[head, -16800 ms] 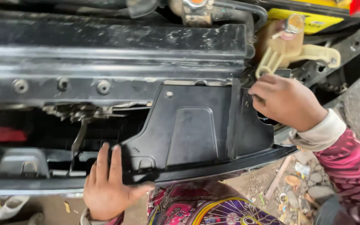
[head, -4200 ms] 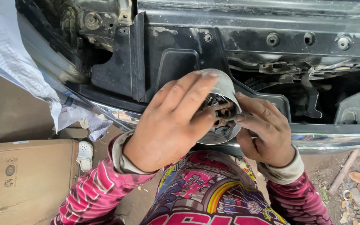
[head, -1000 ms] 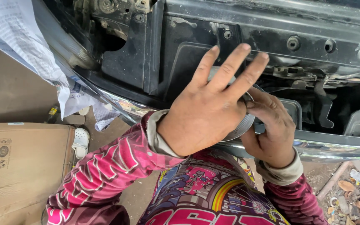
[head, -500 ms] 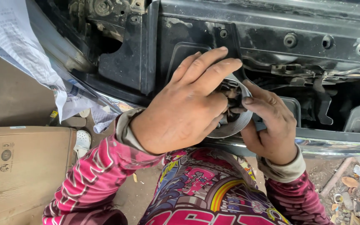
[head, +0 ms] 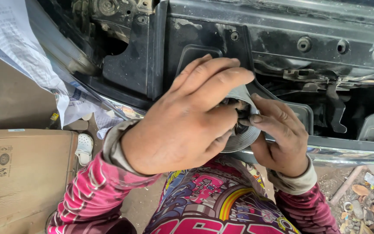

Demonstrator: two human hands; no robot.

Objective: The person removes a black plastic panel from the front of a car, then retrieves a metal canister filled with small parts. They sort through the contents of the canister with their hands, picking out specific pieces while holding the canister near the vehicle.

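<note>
Black car front, panels off, fills the far view; cardboard box (head: 20, 173) lies near left.
Left hand (head: 182, 125), splayed a second ago, now curls onto the round grey part (head: 241, 134); right hand (head: 278, 134) pinches its centre against the bumper (head: 351, 151).

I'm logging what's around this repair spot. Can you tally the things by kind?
Hands: 2, the left hand and right hand, both on the round grey part
Round grey part: 1
Cardboard box: 1
White sandal: 1
Sheets of printed paper: 1 bunch
Black car panel: 1
Total: 7
</note>
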